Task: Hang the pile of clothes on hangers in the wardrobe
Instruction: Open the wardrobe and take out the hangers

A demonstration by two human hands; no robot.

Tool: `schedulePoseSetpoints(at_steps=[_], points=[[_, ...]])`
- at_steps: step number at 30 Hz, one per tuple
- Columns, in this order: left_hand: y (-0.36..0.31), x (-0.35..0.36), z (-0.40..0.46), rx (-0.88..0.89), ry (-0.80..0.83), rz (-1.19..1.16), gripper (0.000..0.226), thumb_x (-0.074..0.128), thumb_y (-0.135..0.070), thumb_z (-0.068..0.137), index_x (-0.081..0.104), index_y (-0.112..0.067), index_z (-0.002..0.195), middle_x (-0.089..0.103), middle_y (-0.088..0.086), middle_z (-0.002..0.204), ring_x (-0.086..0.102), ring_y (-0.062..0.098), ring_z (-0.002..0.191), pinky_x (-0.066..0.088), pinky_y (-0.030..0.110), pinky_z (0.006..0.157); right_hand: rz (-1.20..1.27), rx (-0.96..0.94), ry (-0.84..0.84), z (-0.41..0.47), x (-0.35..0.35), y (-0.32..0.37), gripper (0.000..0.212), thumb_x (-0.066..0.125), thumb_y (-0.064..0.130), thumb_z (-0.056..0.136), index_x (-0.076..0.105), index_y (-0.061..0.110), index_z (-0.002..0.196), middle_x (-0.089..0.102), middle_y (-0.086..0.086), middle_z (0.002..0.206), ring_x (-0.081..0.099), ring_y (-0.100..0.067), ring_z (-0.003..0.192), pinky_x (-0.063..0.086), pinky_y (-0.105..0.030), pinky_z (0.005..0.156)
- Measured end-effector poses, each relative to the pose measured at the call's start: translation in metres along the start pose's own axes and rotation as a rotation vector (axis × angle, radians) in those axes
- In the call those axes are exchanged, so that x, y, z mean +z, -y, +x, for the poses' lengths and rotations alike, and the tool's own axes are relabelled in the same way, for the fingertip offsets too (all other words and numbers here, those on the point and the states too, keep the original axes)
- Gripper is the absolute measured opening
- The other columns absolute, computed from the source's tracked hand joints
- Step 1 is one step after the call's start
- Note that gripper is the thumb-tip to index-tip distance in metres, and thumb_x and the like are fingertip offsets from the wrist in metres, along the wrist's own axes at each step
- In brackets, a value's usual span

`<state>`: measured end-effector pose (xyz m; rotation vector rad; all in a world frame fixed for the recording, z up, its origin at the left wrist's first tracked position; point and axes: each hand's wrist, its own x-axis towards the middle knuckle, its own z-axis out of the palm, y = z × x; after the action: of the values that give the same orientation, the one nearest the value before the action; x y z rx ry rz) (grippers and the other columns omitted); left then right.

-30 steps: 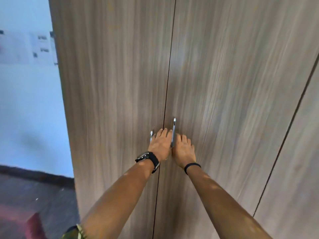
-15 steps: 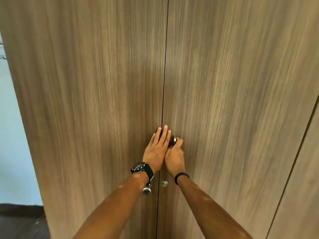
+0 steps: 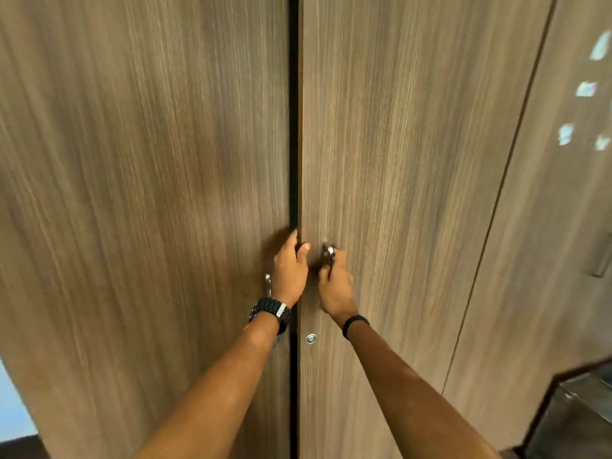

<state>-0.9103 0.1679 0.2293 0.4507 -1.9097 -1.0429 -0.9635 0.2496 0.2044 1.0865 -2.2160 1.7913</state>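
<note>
Left hand (image 3: pixel 291 271) grips the left door (image 3: pixel 149 210) at its inner edge, right hand (image 3: pixel 332 286) grasps the right door's handle (image 3: pixel 329 255) — both flank the upright dark gap (image 3: pixel 293 127), equally near.

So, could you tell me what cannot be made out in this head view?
- Wardrobe inside: the gap between the doors shows only black.
- Left door handle: mostly hidden behind the left hand.
- Right hand covers most of its handle.
- Clothes and hangers: nowhere visible.

your left hand (image 3: pixel 291 270) sits on left door (image 3: pixel 149 193), right hand (image 3: pixel 334 286) on right door handle (image 3: pixel 329 255); keyhole (image 3: pixel 310 338) below.
</note>
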Motion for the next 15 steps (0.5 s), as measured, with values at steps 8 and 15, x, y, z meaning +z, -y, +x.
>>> schedulePoseSetpoints(at_steps=[8,15], points=[[-0.062,0.024,-0.101,-0.058,-0.113,-0.278,0.036,0.059,-0.020,0.093,0.058,-0.009,0.126,0.063,-0.003,0.117,0.059,0.002,0.107,0.045,0.012,0.090,0.093,-0.078,-0.046,-0.077,-0.084,0.000,0.035,0.040,0.007,0.099,0.044,0.021,0.131,0.056,0.008,0.085,0.054,0.000,0.073,0.047,-0.023,0.072],[-0.135,0.078,-0.206,0.023,-0.071,-0.540,0.031,0.065,-0.008,0.087,0.061,-0.018,0.116,0.068,-0.010,0.101,0.066,-0.004,0.093,0.049,0.010,0.079,0.240,-0.105,-0.168,-0.154,-0.197,-0.007,0.037,0.042,0.004,0.100,0.050,0.021,0.132,0.064,0.002,0.092,0.061,-0.010,0.085,0.052,-0.028,0.084]])
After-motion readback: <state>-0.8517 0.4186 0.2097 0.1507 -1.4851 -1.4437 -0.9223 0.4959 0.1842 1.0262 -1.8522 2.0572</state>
